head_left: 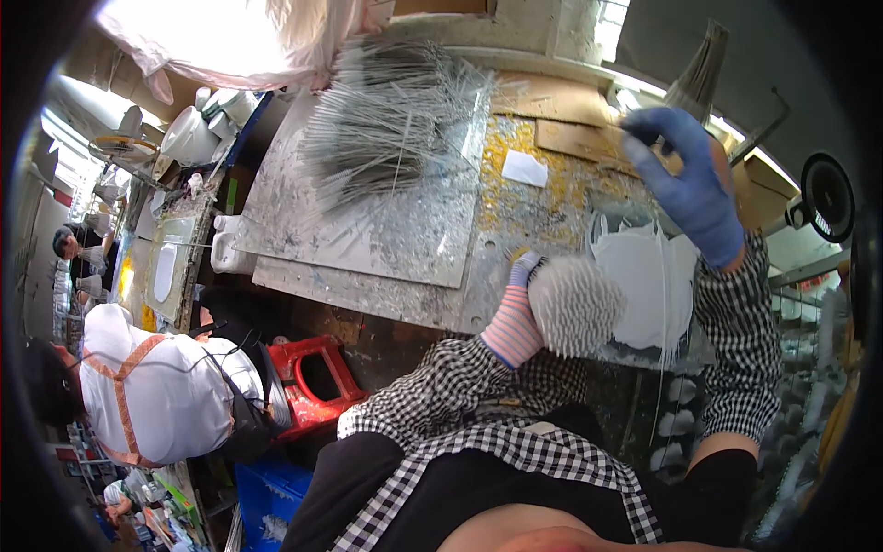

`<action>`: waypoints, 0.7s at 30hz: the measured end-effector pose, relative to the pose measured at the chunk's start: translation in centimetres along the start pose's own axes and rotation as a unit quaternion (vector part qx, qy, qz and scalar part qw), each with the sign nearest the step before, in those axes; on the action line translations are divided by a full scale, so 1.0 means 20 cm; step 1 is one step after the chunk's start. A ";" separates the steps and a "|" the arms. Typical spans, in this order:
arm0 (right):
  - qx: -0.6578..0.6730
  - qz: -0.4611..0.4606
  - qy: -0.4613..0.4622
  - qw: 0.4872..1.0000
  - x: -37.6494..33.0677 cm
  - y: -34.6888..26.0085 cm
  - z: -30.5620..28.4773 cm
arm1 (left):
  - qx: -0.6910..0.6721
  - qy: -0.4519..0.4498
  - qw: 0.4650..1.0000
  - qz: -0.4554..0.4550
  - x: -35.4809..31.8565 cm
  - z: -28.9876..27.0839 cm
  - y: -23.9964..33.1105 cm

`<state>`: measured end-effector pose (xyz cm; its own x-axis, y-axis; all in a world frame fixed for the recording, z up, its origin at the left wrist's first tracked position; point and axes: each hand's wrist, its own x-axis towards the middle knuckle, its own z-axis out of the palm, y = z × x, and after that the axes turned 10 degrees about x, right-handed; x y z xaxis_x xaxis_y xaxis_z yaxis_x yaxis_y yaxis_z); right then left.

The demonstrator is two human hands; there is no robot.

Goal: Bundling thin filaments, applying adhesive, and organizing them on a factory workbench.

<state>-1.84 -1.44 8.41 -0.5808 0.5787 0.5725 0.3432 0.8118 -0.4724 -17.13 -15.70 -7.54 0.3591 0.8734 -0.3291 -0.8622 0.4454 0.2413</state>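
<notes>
My left hand (517,322), in a pink-striped glove with a yellow-tipped finger, is closed at the side of a round, dense bundle of white-tipped thin rods (578,305). Their tips point up toward me; the grip itself is partly hidden. Beside the bundle, thick white paint (648,281) lies spread on the table, with thin white strands hanging over the near edge. My right hand (685,175), in a blue glove, is raised above the paint's far side. Its thumb and fingertips come close together in a blurred pinch, and I cannot make out anything between them.
A large pile of thin grey rods (386,120) covers a stained board (423,235) at the far left. A white scrap (525,168) and cardboard (579,143) lie beyond. Left are a red stool (313,382), a blue crate (271,497) and a seated person (161,386). A black fan (826,198) stands right.
</notes>
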 end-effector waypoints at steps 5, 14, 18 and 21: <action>-0.201 -0.269 0.069 0.939 0.75 0.34 0.34 | 0.385 0.067 0.869 0.304 -0.05 0.06 0.51; -0.138 -0.083 -0.042 0.986 1.07 0.34 0.64 | 0.432 0.134 0.790 0.414 -0.12 0.08 1.43; -0.098 -0.118 -0.061 0.986 0.93 0.27 0.59 | 0.408 0.143 0.820 0.376 -0.13 0.10 1.56; -0.082 -0.143 -0.061 0.984 0.89 0.24 0.54 | 0.543 0.171 0.728 0.381 -0.09 0.18 1.47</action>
<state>-18.47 11.94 8.99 -0.7518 0.3190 0.5771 0.2616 0.9477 -0.1829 -41.81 -3.42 3.30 -0.3463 0.9310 0.1151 0.0938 -0.0877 0.9917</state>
